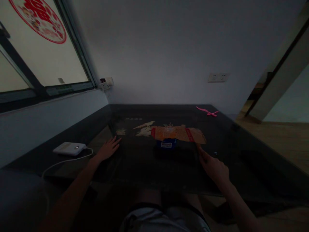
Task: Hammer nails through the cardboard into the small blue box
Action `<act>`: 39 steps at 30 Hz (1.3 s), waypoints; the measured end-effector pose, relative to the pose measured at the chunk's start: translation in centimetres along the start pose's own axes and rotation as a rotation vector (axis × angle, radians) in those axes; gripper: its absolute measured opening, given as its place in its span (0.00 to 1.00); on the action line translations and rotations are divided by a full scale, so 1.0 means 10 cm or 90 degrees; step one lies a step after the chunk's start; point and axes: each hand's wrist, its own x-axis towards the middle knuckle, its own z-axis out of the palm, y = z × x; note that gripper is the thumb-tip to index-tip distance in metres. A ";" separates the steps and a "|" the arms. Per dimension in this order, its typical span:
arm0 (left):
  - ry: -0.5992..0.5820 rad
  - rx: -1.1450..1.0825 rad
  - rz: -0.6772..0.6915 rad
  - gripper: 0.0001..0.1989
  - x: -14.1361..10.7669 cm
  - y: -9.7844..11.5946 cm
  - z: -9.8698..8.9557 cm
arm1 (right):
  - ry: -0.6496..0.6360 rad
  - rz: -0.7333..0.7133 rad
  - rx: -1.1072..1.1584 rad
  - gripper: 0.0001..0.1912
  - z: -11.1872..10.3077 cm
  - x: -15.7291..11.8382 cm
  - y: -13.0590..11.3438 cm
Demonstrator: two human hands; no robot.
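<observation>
Nearest are the person's legs in pale shorts (164,222), below the front edge of the dark worktop (137,164). The right hand (215,169) comes over this edge, with its fingers bent and one finger reaching forward to the near right edge of a packet (177,132); I cannot tell if its grip is pinching the packet or only touching it. The left hand (108,150) is well apart from the packet, palm down on the worktop, and its grip is spread and holds nothing. To the left of this hand lies a white device (70,148), from which a white cable (65,162) curves down over the front edge. In the middle is a small blue box (166,144) with a pale label; the packet, orange with red bands, lies across above it and hides its top. Just left of the packet there are pale patches (145,129) on the dark surface. Farther, near the back right corner, is a thin pink thing (207,111). Behind stands the plain wall (156,58), with sockets (217,77) at right.
</observation>
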 end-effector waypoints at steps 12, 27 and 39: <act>-0.074 -0.056 0.138 0.26 0.05 0.33 -0.12 | 0.015 0.008 -0.021 0.27 0.01 -0.01 -0.01; -0.124 -0.144 0.446 0.26 -0.27 1.57 -0.42 | 0.031 -0.001 -0.002 0.25 -0.01 -0.04 -0.01; -0.122 -0.180 0.530 0.26 -0.15 2.36 -0.48 | 0.037 -0.003 -0.010 0.25 0.02 -0.06 -0.01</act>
